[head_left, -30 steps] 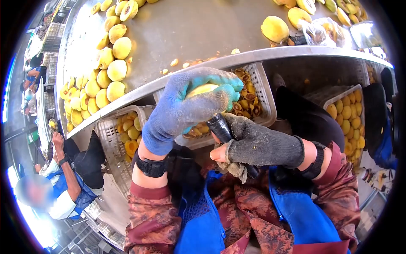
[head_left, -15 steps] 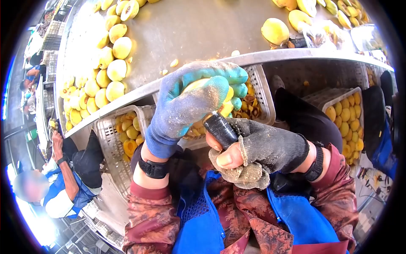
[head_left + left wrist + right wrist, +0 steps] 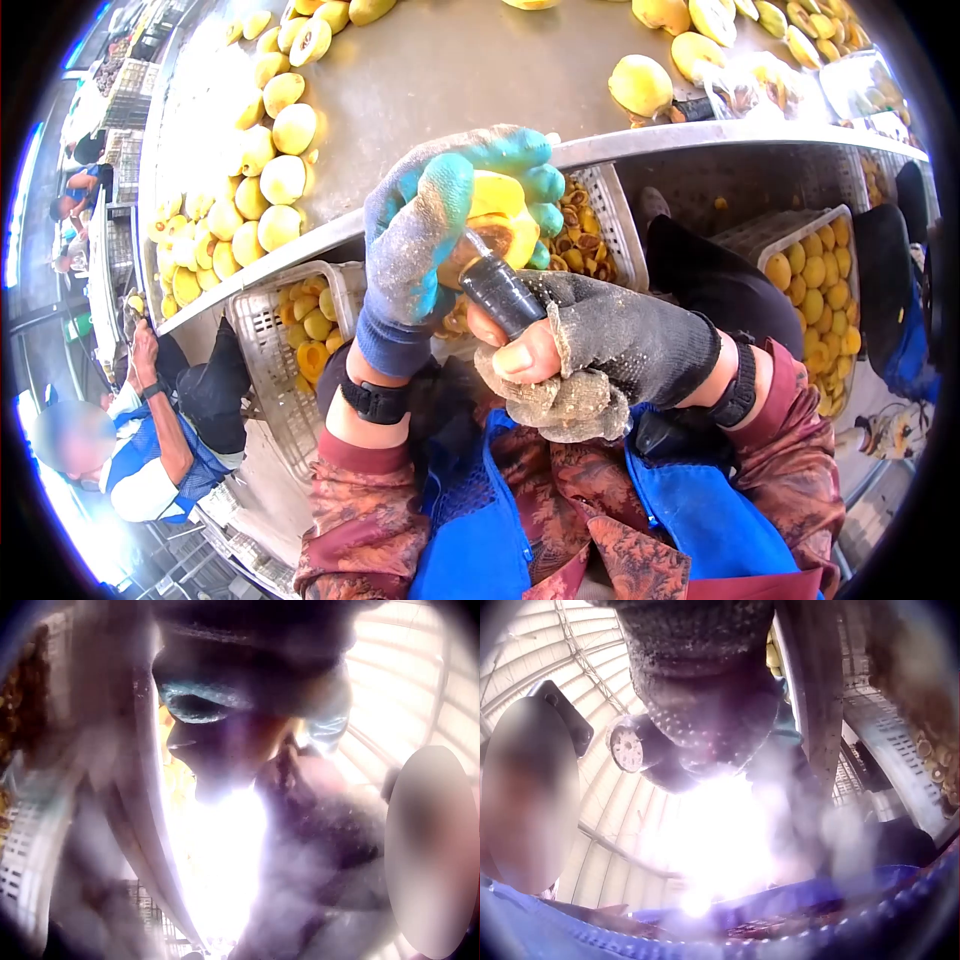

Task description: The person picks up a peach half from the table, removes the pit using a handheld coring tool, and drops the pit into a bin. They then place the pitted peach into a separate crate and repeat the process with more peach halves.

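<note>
My left hand (image 3: 425, 225), in a blue glove with teal-coated fingers, holds a cut yellow peach (image 3: 497, 205). Its open face, with a brownish-red hollow, is turned toward my right hand (image 3: 620, 345). That hand wears a grey glove with bare thumb and fingertip, and grips a tool with a thick black handle (image 3: 502, 293). A short metal tip (image 3: 475, 242) sticks out of the handle right at the peach's cut side. In the right wrist view the handle's round butt end (image 3: 626, 746) shows beyond the glove. Glare washes out much of both wrist views.
A metal table (image 3: 450, 75) bears peach halves (image 3: 283, 180) along its left side and more at upper right. Below its edge stand crates of peaches (image 3: 312, 325), cut scraps (image 3: 585, 235) and, at right, more peaches (image 3: 815, 290). Another person (image 3: 180, 430) sits at left.
My left hand has tilted back and its fingers have spread, so the peach's cut face now shows. The black-handled tool has swung leftward, and its metal tip has come into sight.
</note>
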`<move>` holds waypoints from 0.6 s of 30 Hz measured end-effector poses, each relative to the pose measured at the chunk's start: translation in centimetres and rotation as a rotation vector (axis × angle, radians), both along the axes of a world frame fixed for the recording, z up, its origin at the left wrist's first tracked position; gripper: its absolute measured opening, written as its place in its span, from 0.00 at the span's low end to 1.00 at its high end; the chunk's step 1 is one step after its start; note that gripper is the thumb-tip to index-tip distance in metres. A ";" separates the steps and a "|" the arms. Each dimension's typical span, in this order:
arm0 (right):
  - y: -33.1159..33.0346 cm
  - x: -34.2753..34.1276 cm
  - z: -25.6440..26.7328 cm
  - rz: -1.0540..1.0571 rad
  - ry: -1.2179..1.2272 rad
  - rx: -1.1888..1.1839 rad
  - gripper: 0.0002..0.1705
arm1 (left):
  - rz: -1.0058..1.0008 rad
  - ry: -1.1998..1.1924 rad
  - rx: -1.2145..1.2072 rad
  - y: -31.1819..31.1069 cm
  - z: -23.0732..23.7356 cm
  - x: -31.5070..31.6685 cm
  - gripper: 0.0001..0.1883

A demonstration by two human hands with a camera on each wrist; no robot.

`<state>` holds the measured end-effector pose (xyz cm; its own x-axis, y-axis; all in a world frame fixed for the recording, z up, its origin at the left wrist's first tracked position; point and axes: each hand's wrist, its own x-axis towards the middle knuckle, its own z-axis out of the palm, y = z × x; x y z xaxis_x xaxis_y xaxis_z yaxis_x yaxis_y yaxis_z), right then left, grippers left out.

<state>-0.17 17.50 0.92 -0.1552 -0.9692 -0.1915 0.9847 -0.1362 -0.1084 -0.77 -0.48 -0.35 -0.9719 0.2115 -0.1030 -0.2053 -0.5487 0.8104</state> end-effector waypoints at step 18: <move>-1.5 0.3 -2.0 -0.495 1.909 0.836 0.21 | 0.252 0.051 -0.274 0.3 -0.5 0.2 0.31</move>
<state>0.10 16.04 -1.04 -0.7770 -0.5916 0.2151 -0.4674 0.3132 -0.8267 -0.61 -0.21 -0.90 -0.9954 -0.0632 -0.0724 -0.0469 -0.3379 0.9400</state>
